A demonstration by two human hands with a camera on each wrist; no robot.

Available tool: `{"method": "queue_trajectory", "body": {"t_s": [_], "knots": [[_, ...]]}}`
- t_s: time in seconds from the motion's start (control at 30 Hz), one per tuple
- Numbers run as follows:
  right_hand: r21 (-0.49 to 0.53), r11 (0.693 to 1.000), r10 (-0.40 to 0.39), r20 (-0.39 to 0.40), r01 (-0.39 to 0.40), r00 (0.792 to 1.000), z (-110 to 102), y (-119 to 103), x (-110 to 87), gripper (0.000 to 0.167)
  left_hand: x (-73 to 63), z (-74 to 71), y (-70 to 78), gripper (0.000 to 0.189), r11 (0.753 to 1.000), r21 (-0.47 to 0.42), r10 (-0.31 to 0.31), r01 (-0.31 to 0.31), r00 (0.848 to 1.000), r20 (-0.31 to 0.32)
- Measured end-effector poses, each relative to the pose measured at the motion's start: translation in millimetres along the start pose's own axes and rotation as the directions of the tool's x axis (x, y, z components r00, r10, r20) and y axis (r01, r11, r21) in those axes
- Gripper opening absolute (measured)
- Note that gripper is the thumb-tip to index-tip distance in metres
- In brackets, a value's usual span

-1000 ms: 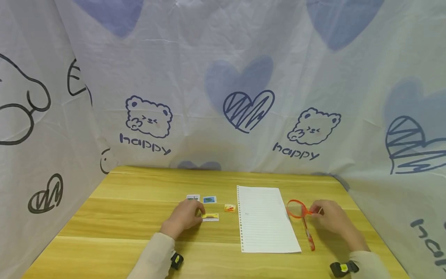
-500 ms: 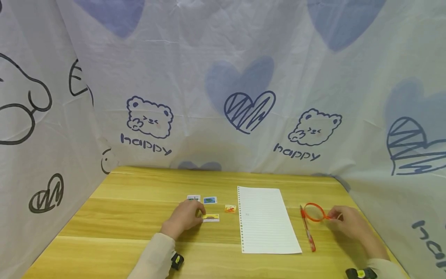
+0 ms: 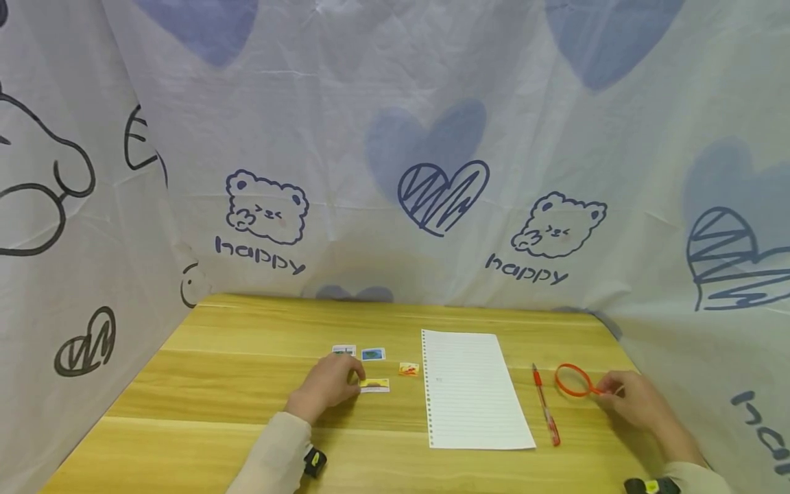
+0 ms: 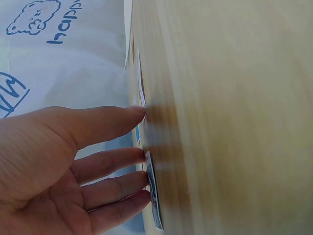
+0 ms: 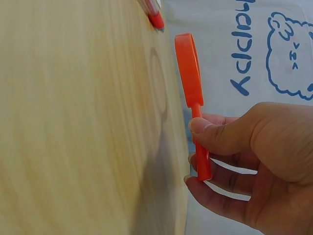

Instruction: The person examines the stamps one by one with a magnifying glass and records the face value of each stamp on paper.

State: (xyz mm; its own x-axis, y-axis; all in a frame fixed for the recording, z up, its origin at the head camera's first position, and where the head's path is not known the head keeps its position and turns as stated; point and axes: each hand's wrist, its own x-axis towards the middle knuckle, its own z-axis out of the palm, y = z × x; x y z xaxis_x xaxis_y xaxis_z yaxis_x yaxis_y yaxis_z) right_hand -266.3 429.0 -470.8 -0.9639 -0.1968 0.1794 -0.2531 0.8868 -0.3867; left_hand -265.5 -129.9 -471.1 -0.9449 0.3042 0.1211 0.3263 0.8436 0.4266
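Pinching the orange-red magnifying glass point(image 5: 195, 105) by its handle, your right hand point(image 3: 634, 401) holds it just above the table point(image 3: 185, 384). Your left hand point(image 3: 327, 383) has thumb and fingers spread apart, the thumb at the left end of the yellow card point(image 3: 374, 385); you can't tell if they touch. Beyond lie the green-printed card point(image 3: 343, 350) and blue card point(image 3: 373, 354), then the orange card point(image 3: 409, 370), lined sheet point(image 3: 475, 391) and red pen point(image 3: 546, 406).

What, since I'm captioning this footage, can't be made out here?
Head: leftmost stamp, lower edge partly behind the left hand.
Head: magnifying glass, partly behind the right hand.
Head: mark on the paper, too small to read.
Right wrist: pen, mostly cut off by the top edge.
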Motion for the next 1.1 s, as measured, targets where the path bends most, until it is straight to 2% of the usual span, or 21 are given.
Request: {"method": "queue_trajectory", "body": {"t_s": [0.4,1.1], "knots": [[-0.047,0.998,0.036,0.022,-0.035,0.999,1,11,1.7,0.008,0.9,-0.9,0.9,0.014,1.000,0.001,-0.002,0.002,1.000,-0.010],[-0.070,0.995,0.078,0.061,-0.074,0.995,8,13,2.6,0.005,-0.6,-1.4,1.9,0.014,1.000,0.005,-0.002,0.002,1.000,-0.008]]}}
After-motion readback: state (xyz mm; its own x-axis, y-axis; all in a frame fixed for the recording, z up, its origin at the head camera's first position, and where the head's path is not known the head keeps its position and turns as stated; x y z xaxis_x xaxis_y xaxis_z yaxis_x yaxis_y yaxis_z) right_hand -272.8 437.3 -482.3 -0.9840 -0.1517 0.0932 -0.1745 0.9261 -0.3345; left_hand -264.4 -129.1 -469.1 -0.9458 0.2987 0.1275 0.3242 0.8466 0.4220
